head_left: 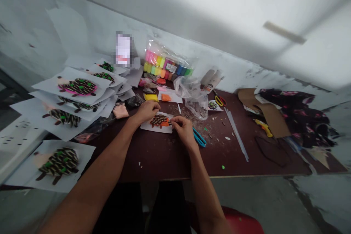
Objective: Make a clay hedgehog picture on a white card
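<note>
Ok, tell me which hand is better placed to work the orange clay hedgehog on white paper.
Probably the right hand: its fingertips are at the edge of the striped orange clay hedgehog. The left hand rests on the paper's upper corner, better suited to steadying it.

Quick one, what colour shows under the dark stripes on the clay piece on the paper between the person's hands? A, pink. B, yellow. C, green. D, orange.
D. The clay figure on the paper sheet, between the left hand and the right hand, is orange beneath its dark stripes.
</note>
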Demonstrator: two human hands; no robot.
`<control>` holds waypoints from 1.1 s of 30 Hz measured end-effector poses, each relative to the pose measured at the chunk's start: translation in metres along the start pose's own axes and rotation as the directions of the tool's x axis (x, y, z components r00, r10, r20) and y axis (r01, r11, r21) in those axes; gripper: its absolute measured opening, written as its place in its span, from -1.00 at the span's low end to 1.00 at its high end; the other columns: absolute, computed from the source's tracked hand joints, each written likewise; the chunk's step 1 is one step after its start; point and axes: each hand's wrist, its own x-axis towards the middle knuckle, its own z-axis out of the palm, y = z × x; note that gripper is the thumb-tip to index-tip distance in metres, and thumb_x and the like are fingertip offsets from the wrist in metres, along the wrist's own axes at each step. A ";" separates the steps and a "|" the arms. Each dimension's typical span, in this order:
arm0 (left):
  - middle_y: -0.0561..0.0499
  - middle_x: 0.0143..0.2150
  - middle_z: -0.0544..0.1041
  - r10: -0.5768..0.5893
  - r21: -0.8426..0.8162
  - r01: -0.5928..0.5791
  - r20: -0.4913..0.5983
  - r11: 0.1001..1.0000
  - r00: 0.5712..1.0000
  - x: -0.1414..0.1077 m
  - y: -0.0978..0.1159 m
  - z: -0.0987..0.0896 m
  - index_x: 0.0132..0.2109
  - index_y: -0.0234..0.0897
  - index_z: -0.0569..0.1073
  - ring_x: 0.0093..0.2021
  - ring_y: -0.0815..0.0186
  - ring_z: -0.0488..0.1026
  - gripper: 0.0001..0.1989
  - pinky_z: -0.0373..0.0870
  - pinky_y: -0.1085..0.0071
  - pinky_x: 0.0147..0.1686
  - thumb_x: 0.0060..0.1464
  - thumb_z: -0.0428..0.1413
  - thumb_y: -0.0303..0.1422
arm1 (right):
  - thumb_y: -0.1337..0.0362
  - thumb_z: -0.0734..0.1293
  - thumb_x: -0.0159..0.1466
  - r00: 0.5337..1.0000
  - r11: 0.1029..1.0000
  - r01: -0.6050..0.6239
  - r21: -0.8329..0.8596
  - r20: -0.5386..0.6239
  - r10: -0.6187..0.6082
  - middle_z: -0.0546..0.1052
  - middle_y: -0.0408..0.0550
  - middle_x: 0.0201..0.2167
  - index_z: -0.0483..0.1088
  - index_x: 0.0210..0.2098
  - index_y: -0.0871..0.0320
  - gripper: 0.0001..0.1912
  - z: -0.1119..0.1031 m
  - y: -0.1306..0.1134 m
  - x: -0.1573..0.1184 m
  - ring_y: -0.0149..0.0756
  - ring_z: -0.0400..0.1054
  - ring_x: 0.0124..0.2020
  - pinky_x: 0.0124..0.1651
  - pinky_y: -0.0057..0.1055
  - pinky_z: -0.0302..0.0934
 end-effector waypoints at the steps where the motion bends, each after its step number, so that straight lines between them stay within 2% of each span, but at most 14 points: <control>1: -0.08 -0.14 0.64 0.003 0.000 -0.003 -0.001 1.000 1.000 0.000 -0.001 0.000 -0.19 -0.27 0.62 -0.13 0.19 0.53 -0.72 0.40 0.32 -0.07 0.05 0.04 -0.47 | 0.20 0.32 0.15 1.000 0.999 0.018 -0.037 -0.001 -0.018 0.55 -0.13 -0.45 0.51 -0.37 0.13 -0.83 0.000 0.000 0.000 -0.34 0.35 -0.44 -0.31 -0.43 0.22; 5: -0.09 -0.13 0.64 0.022 0.006 -0.022 0.002 1.000 1.000 0.000 -0.001 0.000 -0.18 -0.28 0.62 -0.13 0.19 0.53 -0.71 0.40 0.32 -0.06 0.04 0.03 -0.47 | 0.24 0.31 0.17 0.997 0.982 0.078 -0.171 0.002 -0.079 0.54 -0.13 -0.42 0.49 -0.39 0.14 -0.86 -0.003 -0.001 -0.003 -0.34 0.35 -0.40 -0.26 -0.44 0.21; 9: -0.11 -0.15 0.63 0.023 0.002 -0.024 0.017 1.000 1.000 0.000 0.001 -0.002 -0.19 -0.30 0.63 -0.16 0.19 0.53 -0.70 0.39 0.32 -0.10 0.03 0.02 -0.46 | 0.30 0.29 0.17 0.995 0.969 0.095 -0.229 0.005 -0.096 0.52 -0.15 -0.45 0.48 -0.39 0.14 -0.88 -0.004 -0.004 -0.004 -0.36 0.31 -0.44 -0.29 -0.46 0.19; 14: -0.09 -0.20 0.63 0.053 -0.065 -0.051 0.022 0.997 0.998 -0.001 -0.001 -0.003 -0.20 -0.28 0.62 -0.20 0.21 0.52 -0.74 0.39 0.33 -0.15 0.06 0.08 -0.29 | 0.30 0.30 0.21 0.995 0.960 0.104 -0.260 0.032 -0.100 0.49 -0.17 -0.49 0.48 -0.39 0.13 -0.89 0.002 -0.005 -0.005 -0.36 0.31 -0.47 -0.33 -0.45 0.15; 21: -0.11 -0.07 0.61 0.091 -0.163 -0.077 0.080 0.984 0.993 0.000 -0.011 -0.003 -0.06 -0.26 0.59 -0.06 0.11 0.52 -0.56 0.41 0.26 -0.03 -0.03 0.19 -0.09 | 0.39 0.31 0.24 0.982 0.905 0.184 -0.385 0.033 -0.186 0.46 -0.08 -0.32 0.48 -0.36 0.12 -0.90 0.008 0.000 -0.004 -0.30 0.35 -0.30 -0.20 -0.40 0.19; 25: -0.12 -0.03 0.58 0.076 -0.125 -0.062 0.106 0.990 0.991 -0.002 -0.010 -0.005 -0.03 -0.25 0.59 0.02 0.03 0.48 -0.46 0.37 0.21 0.05 -0.11 0.24 -0.02 | 0.37 0.31 0.28 0.979 0.879 0.196 -0.435 0.036 -0.200 0.43 -0.07 -0.31 0.47 -0.32 0.12 -0.90 0.011 0.001 -0.005 -0.28 0.34 -0.25 -0.16 -0.38 0.20; 33: -0.12 0.00 0.56 0.061 -0.059 -0.055 0.104 0.997 0.993 -0.005 -0.005 -0.006 -0.02 -0.21 0.58 0.08 0.01 0.43 -0.44 0.31 0.18 0.11 -0.11 0.22 0.04 | 0.36 0.28 0.33 0.972 0.822 0.215 -0.528 0.032 -0.234 0.44 -0.05 -0.30 0.45 -0.31 0.13 -0.88 0.019 0.003 -0.005 -0.24 0.33 -0.21 -0.12 -0.35 0.18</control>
